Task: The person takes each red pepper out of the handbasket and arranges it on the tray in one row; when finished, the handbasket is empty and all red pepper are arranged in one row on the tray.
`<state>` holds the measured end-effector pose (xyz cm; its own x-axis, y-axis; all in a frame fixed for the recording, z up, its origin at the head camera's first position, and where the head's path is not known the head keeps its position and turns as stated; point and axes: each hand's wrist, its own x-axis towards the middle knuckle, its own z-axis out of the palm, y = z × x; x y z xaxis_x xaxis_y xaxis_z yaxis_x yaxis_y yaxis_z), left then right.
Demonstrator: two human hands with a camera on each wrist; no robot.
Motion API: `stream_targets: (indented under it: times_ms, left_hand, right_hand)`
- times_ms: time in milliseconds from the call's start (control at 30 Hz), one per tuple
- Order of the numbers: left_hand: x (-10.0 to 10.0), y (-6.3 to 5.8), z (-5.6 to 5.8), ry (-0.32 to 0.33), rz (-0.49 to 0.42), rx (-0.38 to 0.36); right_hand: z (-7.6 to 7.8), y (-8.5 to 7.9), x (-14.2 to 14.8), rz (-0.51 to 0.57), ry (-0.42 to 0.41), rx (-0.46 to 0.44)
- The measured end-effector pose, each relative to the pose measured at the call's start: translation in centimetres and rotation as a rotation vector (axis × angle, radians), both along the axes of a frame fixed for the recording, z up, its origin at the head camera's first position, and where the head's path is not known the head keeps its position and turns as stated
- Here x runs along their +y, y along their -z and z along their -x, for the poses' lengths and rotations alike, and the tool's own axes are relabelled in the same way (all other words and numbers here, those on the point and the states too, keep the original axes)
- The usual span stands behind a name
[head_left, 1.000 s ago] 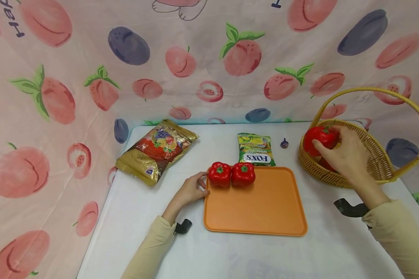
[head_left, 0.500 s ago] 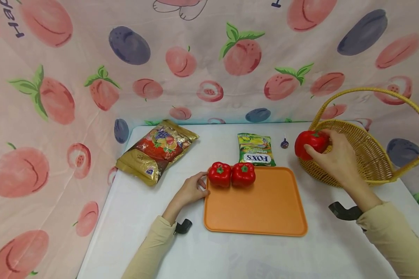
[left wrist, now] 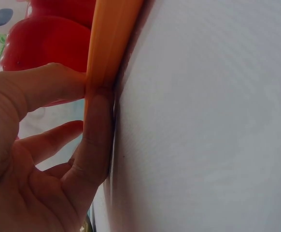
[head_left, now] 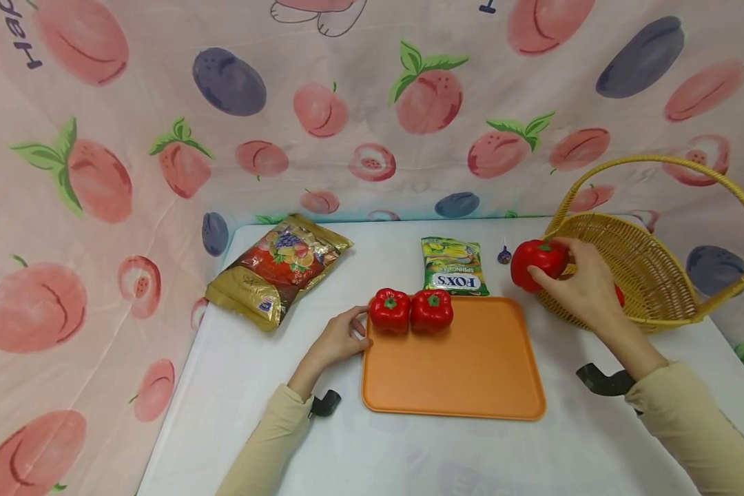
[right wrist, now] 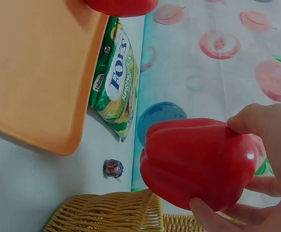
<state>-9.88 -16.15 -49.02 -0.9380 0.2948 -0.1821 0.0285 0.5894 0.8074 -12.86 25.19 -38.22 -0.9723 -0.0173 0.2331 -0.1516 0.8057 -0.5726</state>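
Observation:
My right hand [head_left: 585,279] grips a red bell pepper [head_left: 538,265] with a green stem, held in the air by the left rim of the wicker basket [head_left: 669,279]. In the right wrist view that pepper [right wrist: 198,162] sits between thumb and fingers. At the left edge of the orange tray [head_left: 452,375], my left hand [head_left: 337,336] pinches the rim. The left wrist view shows its thumb and a finger on either side of the tray edge [left wrist: 106,43]. Two more red bell peppers, a left one [head_left: 390,311] and a right one [head_left: 432,310], stand side by side on the tray's far left.
Behind the tray lies a green FOX'S candy bag [head_left: 452,267]. A small lollipop [head_left: 504,255] lies between bag and basket. A gold and red snack bag [head_left: 279,269] lies at the back left. Part of something red [head_left: 620,295] shows inside the basket, mostly hidden by my right arm.
My right hand has carried the bell pepper leftward out of the basket, past its left rim. The left hand, the tray and the two peppers on it have stayed put.

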Motion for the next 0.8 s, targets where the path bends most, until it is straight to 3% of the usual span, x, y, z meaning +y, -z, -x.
stream_targets:
  times_ms: [800]
  left_hand:
    - [-0.2, 0.2, 0.1, 0.010, -0.012, 0.000]
  right_hand:
    - [0.2, 1.9, -1.9, 0.048, -0.143, -0.011]
